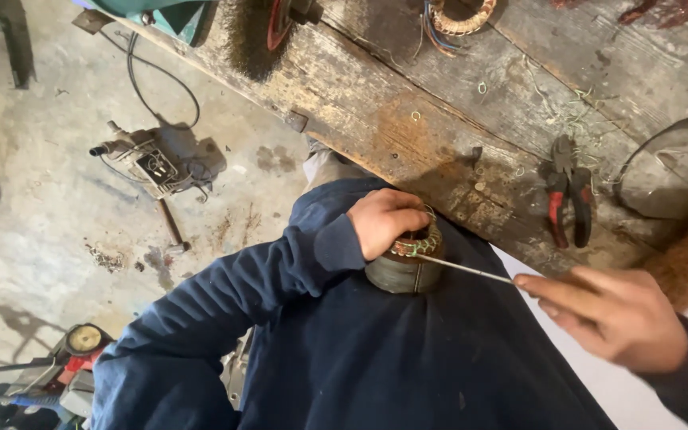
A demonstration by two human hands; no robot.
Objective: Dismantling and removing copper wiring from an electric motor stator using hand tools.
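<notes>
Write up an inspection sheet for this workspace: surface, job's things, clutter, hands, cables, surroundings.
Surface: worn wooden bench, stained and scratched.
Job's things: round motor stator resting on the person's lap; thin metal rod reaching its top.
Clutter: red-handled pliers, wire scraps, second wound coil on the bench.
Hands: left hand grips the stator; right hand holds the rod.
Cables: black cable on the floor; another black cable on the bench.
Surroundings: dusty concrete floor, small motor part, hammer.

A repair workshop: a worn wooden bench [408, 111] strewn with wire scraps, red-handled pliers [568, 199], a wire-brush wheel [260, 28], tools on the stained concrete floor [41, 207]
</notes>
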